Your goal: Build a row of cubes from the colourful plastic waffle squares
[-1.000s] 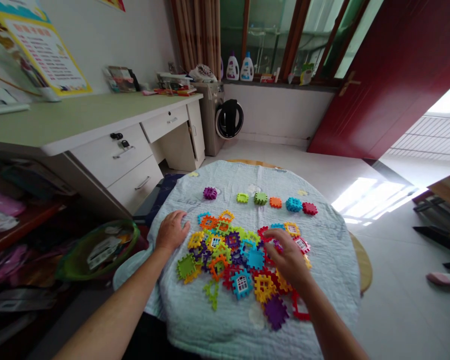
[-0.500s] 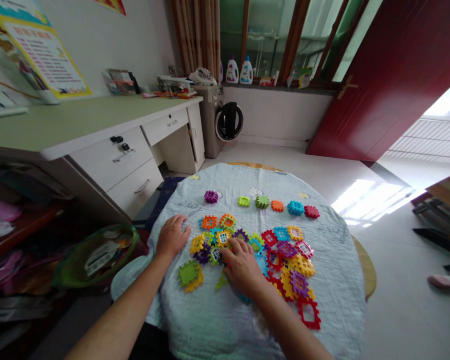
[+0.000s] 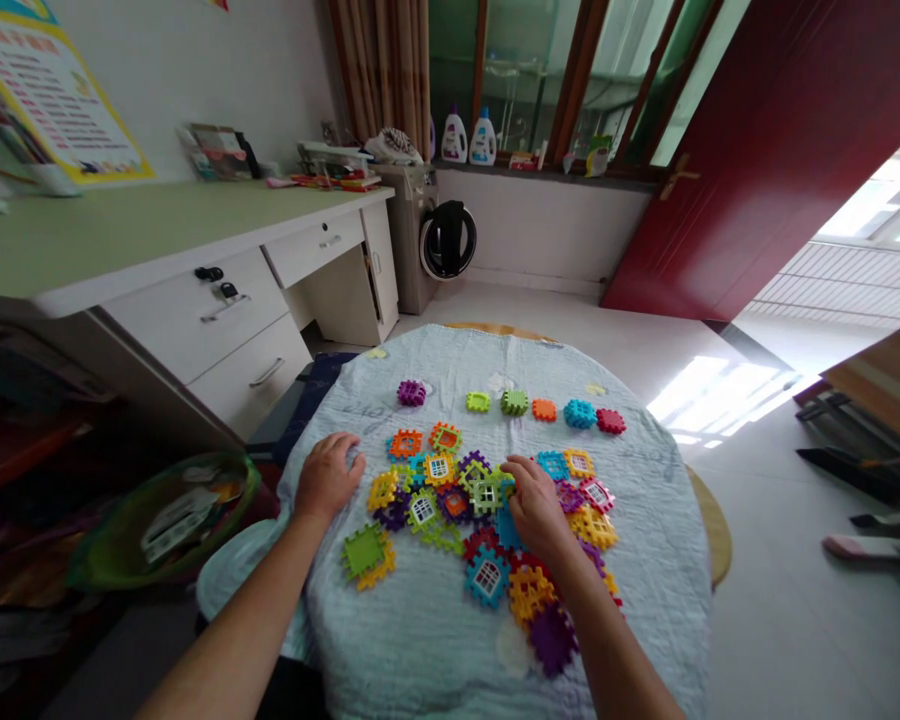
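My left hand [image 3: 328, 476] rests on the cloth at the left of the pile, thumb apart from the fingers, holding nothing. My right hand [image 3: 538, 502] is over the middle of the pile of plastic interlocking building pieces, fingers curled down and bunched; what is under the fingertips is hidden. Just left of it lies a light green window piece [image 3: 485, 493]. Nearby are a yellow window piece [image 3: 440, 468], a blue window piece [image 3: 487, 575] and a dark purple square [image 3: 553, 638]. A green square [image 3: 364, 552] overlaps a yellow one at the left.
Along the back of the cloth-covered round table [image 3: 645, 600] stand small stacks: purple [image 3: 411, 393], green [image 3: 514, 402], blue [image 3: 580, 413] and red [image 3: 611, 421], with an orange piece [image 3: 544, 410] among them. A green basket [image 3: 232, 500] is at the left, below a desk [image 3: 157, 235].
My right hand has moved right across the pile, uncovering green, purple and orange pieces. A blue window piece and a dark purple square now show in front. My left hand stays on the cloth.
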`<action>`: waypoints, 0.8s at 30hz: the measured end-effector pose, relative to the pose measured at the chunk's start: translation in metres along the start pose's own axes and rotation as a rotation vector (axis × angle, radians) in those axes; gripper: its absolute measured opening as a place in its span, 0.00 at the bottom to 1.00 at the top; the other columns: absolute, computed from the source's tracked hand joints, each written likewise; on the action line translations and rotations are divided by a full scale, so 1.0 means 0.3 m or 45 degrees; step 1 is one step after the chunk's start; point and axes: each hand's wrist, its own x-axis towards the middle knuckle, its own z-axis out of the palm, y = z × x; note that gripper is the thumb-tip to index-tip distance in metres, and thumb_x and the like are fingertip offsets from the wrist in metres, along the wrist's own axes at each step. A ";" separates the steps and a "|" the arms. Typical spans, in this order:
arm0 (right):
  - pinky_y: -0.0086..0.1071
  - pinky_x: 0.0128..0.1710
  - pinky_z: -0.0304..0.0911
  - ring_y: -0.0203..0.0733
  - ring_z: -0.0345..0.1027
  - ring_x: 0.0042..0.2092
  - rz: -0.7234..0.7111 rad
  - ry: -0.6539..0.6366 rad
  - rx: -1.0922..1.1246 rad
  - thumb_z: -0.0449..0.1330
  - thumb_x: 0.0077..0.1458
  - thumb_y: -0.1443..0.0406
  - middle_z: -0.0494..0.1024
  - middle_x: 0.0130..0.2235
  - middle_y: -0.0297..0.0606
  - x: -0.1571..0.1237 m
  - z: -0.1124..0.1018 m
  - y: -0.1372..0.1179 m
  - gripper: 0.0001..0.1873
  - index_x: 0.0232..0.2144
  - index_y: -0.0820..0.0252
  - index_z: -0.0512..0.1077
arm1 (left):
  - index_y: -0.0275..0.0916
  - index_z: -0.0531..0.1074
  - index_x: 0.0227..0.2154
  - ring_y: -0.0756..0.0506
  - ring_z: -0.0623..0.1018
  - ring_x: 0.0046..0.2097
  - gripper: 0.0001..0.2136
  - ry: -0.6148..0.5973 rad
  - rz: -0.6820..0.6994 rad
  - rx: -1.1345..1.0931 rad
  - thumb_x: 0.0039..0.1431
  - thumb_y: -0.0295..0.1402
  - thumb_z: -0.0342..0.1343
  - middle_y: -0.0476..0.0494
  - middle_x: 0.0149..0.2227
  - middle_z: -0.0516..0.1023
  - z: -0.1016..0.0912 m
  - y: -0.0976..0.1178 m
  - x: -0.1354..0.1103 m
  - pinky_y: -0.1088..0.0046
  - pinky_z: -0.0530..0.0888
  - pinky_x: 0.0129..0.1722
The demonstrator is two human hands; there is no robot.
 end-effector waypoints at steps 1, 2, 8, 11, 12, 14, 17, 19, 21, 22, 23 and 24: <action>0.48 0.60 0.55 0.50 0.61 0.59 0.037 0.010 -0.081 0.50 0.46 0.77 0.72 0.55 0.45 -0.005 -0.009 -0.002 0.26 0.46 0.58 0.74 | 0.36 0.72 0.39 0.37 0.75 0.48 0.12 -0.005 -0.006 -0.001 0.56 0.35 0.49 0.35 0.44 0.77 -0.001 0.002 -0.001 0.57 0.71 0.53; 0.50 0.61 0.53 0.52 0.59 0.61 0.056 0.009 -0.149 0.51 0.47 0.76 0.72 0.55 0.44 -0.010 -0.015 -0.011 0.25 0.45 0.57 0.75 | 0.36 0.72 0.39 0.37 0.75 0.49 0.12 -0.011 -0.012 -0.002 0.56 0.35 0.48 0.35 0.44 0.77 -0.003 0.003 -0.001 0.57 0.71 0.54; 0.58 0.64 0.40 0.59 0.48 0.66 -0.085 -0.240 -0.243 0.60 0.49 0.67 0.67 0.62 0.39 0.000 0.013 -0.122 0.33 0.59 0.50 0.66 | 0.36 0.73 0.39 0.36 0.74 0.51 0.15 -0.113 -0.175 -0.120 0.56 0.39 0.47 0.35 0.45 0.77 -0.019 0.026 0.029 0.55 0.69 0.56; 0.56 0.62 0.45 0.57 0.56 0.62 -0.091 -0.315 -0.235 0.60 0.48 0.67 0.70 0.60 0.40 0.029 0.029 -0.143 0.35 0.60 0.50 0.65 | 0.37 0.74 0.42 0.38 0.74 0.53 0.21 -0.275 -0.258 -0.364 0.60 0.46 0.44 0.36 0.47 0.76 -0.040 0.078 0.027 0.57 0.69 0.57; 0.53 0.61 0.50 0.55 0.60 0.59 -0.090 -0.319 -0.221 0.60 0.49 0.67 0.71 0.58 0.41 0.038 0.030 -0.139 0.32 0.58 0.51 0.67 | 0.37 0.73 0.46 0.39 0.73 0.55 0.24 -0.345 -0.221 -0.438 0.60 0.50 0.43 0.36 0.51 0.75 -0.049 0.101 0.011 0.58 0.69 0.58; 0.45 0.56 0.58 0.50 0.66 0.54 -0.078 -0.298 -0.169 0.58 0.50 0.68 0.74 0.54 0.42 0.051 0.025 -0.116 0.28 0.55 0.53 0.70 | 0.40 0.69 0.55 0.36 0.67 0.62 0.31 -0.482 -0.070 -0.451 0.54 0.55 0.51 0.35 0.61 0.66 -0.065 0.145 -0.046 0.56 0.66 0.61; 0.38 0.54 0.62 0.45 0.68 0.52 -0.016 -0.209 -0.076 0.56 0.53 0.68 0.75 0.52 0.42 0.056 0.003 -0.057 0.24 0.53 0.55 0.72 | 0.47 0.58 0.64 0.26 0.56 0.67 0.53 -0.553 0.088 -0.247 0.30 0.55 0.69 0.35 0.68 0.54 -0.078 0.188 -0.169 0.45 0.59 0.63; 0.39 0.57 0.60 0.46 0.67 0.55 0.031 -0.143 -0.092 0.54 0.56 0.68 0.73 0.55 0.43 0.051 -0.018 -0.019 0.22 0.53 0.55 0.72 | 0.48 0.54 0.66 0.24 0.53 0.68 0.58 -0.523 0.109 -0.151 0.26 0.50 0.72 0.34 0.69 0.52 -0.075 0.198 -0.238 0.43 0.58 0.63; 0.45 0.61 0.55 0.50 0.61 0.61 0.113 -0.067 -0.202 0.52 0.58 0.68 0.70 0.59 0.46 0.040 -0.043 0.001 0.22 0.54 0.57 0.72 | 0.48 0.53 0.66 0.25 0.54 0.68 0.56 -0.470 0.124 -0.116 0.30 0.48 0.71 0.34 0.68 0.53 -0.064 0.203 -0.274 0.43 0.58 0.63; 0.48 0.63 0.52 0.53 0.57 0.63 0.158 -0.036 -0.264 0.52 0.59 0.67 0.67 0.61 0.48 0.031 -0.055 0.001 0.23 0.55 0.59 0.71 | 0.48 0.53 0.66 0.27 0.56 0.67 0.53 -0.438 0.135 -0.118 0.34 0.48 0.70 0.34 0.67 0.55 -0.055 0.207 -0.278 0.45 0.59 0.63; 0.51 0.64 0.49 0.55 0.53 0.65 0.189 -0.021 -0.311 0.53 0.59 0.66 0.65 0.63 0.49 0.019 -0.066 -0.007 0.23 0.57 0.59 0.70 | 0.48 0.54 0.66 0.29 0.58 0.67 0.49 -0.404 0.150 -0.128 0.39 0.49 0.68 0.34 0.67 0.56 -0.045 0.211 -0.273 0.46 0.59 0.63; 0.53 0.65 0.47 0.57 0.49 0.67 0.194 -0.034 -0.335 0.54 0.59 0.64 0.62 0.64 0.49 0.004 -0.073 -0.022 0.25 0.58 0.59 0.68 | 0.47 0.56 0.65 0.30 0.60 0.66 0.46 -0.373 0.165 -0.143 0.43 0.49 0.67 0.35 0.66 0.58 -0.035 0.218 -0.262 0.47 0.61 0.63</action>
